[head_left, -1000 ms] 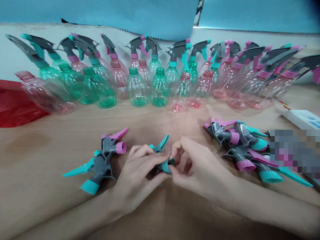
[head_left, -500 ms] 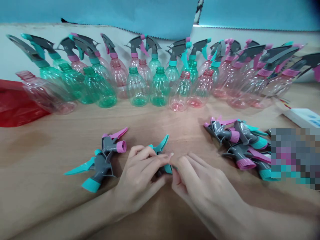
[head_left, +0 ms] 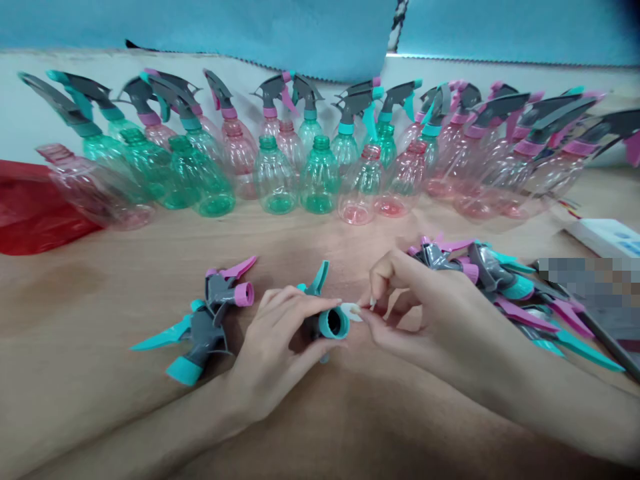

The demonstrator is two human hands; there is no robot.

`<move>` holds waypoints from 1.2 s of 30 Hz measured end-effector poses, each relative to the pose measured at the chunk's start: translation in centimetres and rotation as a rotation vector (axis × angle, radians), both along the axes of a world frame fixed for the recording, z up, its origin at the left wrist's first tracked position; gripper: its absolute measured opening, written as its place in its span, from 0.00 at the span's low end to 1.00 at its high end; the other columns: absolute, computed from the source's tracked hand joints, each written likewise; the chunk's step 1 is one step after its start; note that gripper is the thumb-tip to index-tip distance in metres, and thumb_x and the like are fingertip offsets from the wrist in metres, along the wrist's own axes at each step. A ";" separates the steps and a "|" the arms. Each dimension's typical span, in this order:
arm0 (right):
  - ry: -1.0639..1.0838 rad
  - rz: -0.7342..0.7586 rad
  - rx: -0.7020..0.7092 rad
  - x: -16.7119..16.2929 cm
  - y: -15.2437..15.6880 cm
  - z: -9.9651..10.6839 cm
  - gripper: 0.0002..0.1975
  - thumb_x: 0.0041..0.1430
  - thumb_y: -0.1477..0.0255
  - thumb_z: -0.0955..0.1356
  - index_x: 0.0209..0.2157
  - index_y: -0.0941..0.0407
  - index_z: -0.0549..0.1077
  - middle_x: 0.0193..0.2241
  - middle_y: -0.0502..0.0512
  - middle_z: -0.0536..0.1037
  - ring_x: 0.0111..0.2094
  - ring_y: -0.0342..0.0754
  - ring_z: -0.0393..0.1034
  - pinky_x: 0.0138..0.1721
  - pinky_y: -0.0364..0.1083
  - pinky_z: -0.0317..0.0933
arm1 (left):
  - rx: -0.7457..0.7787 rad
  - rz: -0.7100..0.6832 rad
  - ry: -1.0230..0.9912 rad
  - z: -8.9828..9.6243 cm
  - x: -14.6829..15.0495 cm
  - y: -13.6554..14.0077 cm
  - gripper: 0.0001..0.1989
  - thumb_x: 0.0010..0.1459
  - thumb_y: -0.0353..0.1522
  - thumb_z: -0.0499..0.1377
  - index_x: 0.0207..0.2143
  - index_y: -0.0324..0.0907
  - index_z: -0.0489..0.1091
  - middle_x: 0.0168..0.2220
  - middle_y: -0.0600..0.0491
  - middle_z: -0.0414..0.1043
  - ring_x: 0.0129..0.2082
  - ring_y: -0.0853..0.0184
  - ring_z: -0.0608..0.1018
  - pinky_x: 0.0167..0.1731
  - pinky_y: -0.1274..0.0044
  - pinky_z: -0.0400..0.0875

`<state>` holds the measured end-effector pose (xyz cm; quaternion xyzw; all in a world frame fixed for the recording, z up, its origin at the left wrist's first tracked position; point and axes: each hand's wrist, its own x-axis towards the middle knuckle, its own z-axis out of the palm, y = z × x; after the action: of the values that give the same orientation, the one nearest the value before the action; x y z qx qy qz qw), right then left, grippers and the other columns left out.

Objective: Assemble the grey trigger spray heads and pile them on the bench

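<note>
One grey spray head: lying inside the grip of the left hand, with its turquoise collar protruding between thumb and fingertips and its open mouth facing about 4 o'clock. Left thumb and fingers are pressing it from opposite sides; its turquoise trigger is pointing to 12 o'clock, clear of the fingers.

One small white disc: sitting at 3 o'clock of the collar, just beside the rim; whether they are touching cannot be told. The right hand is pinching it between thumb and fingers.

Two loose spray heads, one pink-collared, one turquoise-collared: resting close together at 9 o'clock.

One heap of spray heads: lying between 2 and 3 o'clock, partly hiding behind the right hand.

Several open-necked bottles, green and pink: standing toward 12 o'clock, with spray-topped bottles standing behind.

One red bag: lying toward 10 o'clock.

Wooden tabletop: supporting the lot.
</note>
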<state>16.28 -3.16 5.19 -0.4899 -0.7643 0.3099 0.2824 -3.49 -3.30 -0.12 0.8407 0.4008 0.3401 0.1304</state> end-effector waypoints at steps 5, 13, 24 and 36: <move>0.147 0.126 -0.184 0.6 0.6 0.2 0.06 0.56 0.74 0.66 0.31 0.53 0.62 0.26 0.42 0.73 0.24 0.35 0.68 0.23 0.34 0.59 | -0.125 0.015 -0.133 -0.2 0.0 0.1 0.17 0.53 0.28 0.63 0.45 0.47 0.66 0.37 0.56 0.73 0.35 0.66 0.74 0.35 0.75 0.66; 0.024 0.146 0.102 0.4 1.0 -0.9 0.05 0.55 0.79 0.67 0.29 0.54 0.69 0.27 0.42 0.74 0.25 0.34 0.66 0.25 0.33 0.59 | -0.149 -0.024 -0.161 -0.4 0.0 0.2 0.20 0.50 0.28 0.66 0.46 0.46 0.66 0.37 0.56 0.72 0.36 0.67 0.74 0.37 0.76 0.67; 0.043 0.204 0.150 0.3 1.1 -0.7 0.07 0.53 0.83 0.67 0.28 0.56 0.69 0.26 0.43 0.73 0.26 0.35 0.66 0.26 0.33 0.58 | -0.135 -0.038 -0.164 -0.2 0.1 0.1 0.17 0.51 0.28 0.65 0.44 0.44 0.66 0.35 0.56 0.70 0.34 0.68 0.74 0.34 0.76 0.67; 0.009 0.304 0.160 0.6 1.1 -0.1 0.09 0.55 0.84 0.65 0.28 0.56 0.69 0.30 0.46 0.72 0.30 0.37 0.67 0.32 0.37 0.59 | -0.143 -0.035 -0.152 -0.3 0.0 0.1 0.18 0.51 0.28 0.65 0.44 0.46 0.65 0.37 0.56 0.71 0.36 0.68 0.74 0.36 0.76 0.68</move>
<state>16.86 -2.02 5.07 -0.3433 -0.8504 0.2896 0.2738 -3.54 -3.24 -0.38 0.8078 0.3984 0.3710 0.2261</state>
